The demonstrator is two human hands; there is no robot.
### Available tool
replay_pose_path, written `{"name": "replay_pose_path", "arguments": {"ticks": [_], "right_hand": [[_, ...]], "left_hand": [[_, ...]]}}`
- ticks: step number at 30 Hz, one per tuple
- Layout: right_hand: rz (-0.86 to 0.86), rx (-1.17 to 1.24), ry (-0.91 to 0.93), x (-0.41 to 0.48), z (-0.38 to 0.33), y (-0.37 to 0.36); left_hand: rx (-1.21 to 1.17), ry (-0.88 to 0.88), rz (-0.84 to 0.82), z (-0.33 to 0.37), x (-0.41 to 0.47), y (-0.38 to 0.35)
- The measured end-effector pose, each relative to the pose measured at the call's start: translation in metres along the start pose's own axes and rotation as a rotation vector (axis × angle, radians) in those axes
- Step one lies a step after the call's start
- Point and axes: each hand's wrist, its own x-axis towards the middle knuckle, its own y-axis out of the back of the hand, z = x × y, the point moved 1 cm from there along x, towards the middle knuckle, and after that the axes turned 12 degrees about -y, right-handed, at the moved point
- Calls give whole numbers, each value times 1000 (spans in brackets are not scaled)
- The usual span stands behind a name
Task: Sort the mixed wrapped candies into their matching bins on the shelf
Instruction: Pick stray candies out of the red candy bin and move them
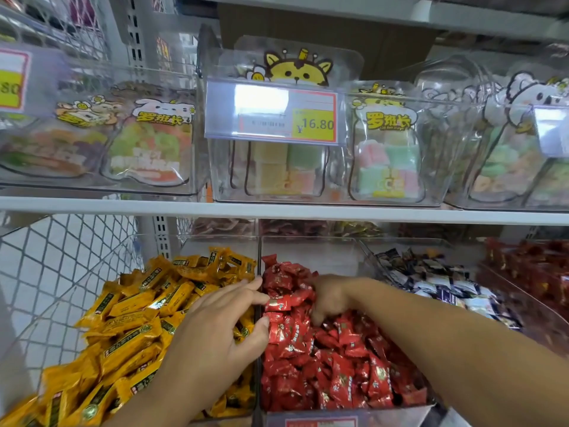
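Observation:
Three clear bins stand side by side on the lower shelf. The left bin holds yellow wrapped candies (pixel 129 322), the middle bin holds red wrapped candies (pixel 338 365), and the right one holds dark blue and white candies (pixel 437 282). My left hand (pixel 221 325) hovers over the divider between the yellow and red bins, fingers spread, fingertips touching a red candy (pixel 278 303). My right hand (pixel 331 298) is dug into the red pile with fingers curled down among the wrappers; what it holds is hidden.
A further bin of red candies (pixel 529 266) sits at the far right. The upper shelf (pixel 277 208) carries clear tubs of bagged sweets and a price tag (pixel 272 114) reading 16.80. A white wire mesh panel (pixel 61 272) closes the left side.

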Motion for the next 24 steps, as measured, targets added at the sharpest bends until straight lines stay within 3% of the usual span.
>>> {"name": "replay_pose_path", "arguments": {"ticks": [4,7,16,24], "right_hand": [[54,383,2,-11,21,30],[165,512,-3,-20,27,52],[2,892,79,-16,22,59],[-259,796,81,-28,24,64]], "left_hand": [[-11,-7,9,-1,0,0],[-11,-6,11,-1,0,-1],[-3,-9,12,0,1,0],[-2,-6,18,-2,1,-2]]}}
